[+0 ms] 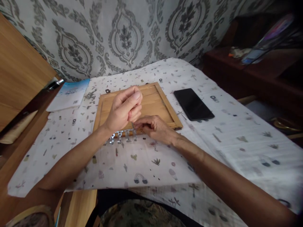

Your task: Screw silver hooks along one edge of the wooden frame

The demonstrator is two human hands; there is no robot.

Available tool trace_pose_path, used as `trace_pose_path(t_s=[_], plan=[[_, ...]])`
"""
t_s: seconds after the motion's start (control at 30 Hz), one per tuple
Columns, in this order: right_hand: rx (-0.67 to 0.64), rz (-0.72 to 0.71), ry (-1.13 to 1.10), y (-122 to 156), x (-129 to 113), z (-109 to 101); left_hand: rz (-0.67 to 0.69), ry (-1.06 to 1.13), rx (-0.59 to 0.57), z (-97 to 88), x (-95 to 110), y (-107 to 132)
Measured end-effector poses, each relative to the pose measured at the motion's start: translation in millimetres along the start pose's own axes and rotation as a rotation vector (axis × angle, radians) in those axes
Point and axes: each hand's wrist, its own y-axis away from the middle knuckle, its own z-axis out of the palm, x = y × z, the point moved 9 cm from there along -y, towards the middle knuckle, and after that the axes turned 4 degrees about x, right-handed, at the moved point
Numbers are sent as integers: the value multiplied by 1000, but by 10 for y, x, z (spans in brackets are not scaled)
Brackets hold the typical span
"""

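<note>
A wooden board with a raised frame (151, 101) lies on the cloth. Along its near edge sits a metal hook rail (119, 135) with several hooks pointing toward me. Above the rail, my left hand (125, 108) is closed in a fist, thumb on top. A thin shaft, like a screwdriver's, shows just below it near the rail's right end; the fist hides the handle. My right hand (156, 127) rests low over the board's near edge, its fingertips pinched beside the shaft and that end of the rail. What they pinch is hidden.
A black phone (194, 104) lies right of the board. A blue and white booklet (71, 94) is at the left. White printed cloth (146, 164) covers the table, with a patterned curtain (123, 34) behind. Dark red furniture (251, 72) stands at the right.
</note>
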Motion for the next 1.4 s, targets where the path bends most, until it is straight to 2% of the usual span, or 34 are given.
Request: trace_pose_path(t_s=[0.1,0.2,0.23,0.3,0.37,0.47,0.6,0.7,0.8,1.0,1.1,1.27,1.4], plan=[[-9,-5,60,21,-3,9,105,-5,133,-149,232,12],[-36,-49,132,34,-67,25,256,20,366,-422,667,93],[-57,-81,159,40,-105,42,304,13,411,-488,815,136],[-105,-162,215,57,-188,85,383,-37,434,-564,1058,228],[-123,-233,264,72,-249,111,413,-108,428,-625,1175,328],[-110,-282,294,76,-284,121,407,-185,464,-807,1164,478],[-112,-296,287,82,-287,150,404,-224,559,-1177,1055,600],[-84,-239,258,79,-230,128,389,-237,595,-1411,960,616],[-75,-178,204,76,-157,109,369,-226,626,-1569,852,639],[-69,-165,152,52,-142,82,343,-205,659,-1699,657,726],[-73,-147,90,36,-151,56,339,-196,665,-1733,621,753],[-62,34,-71,10,1,-21,345,-170,679,-1787,640,817],[16,197,-214,4,166,-135,344,-138,703,-1827,647,879]])
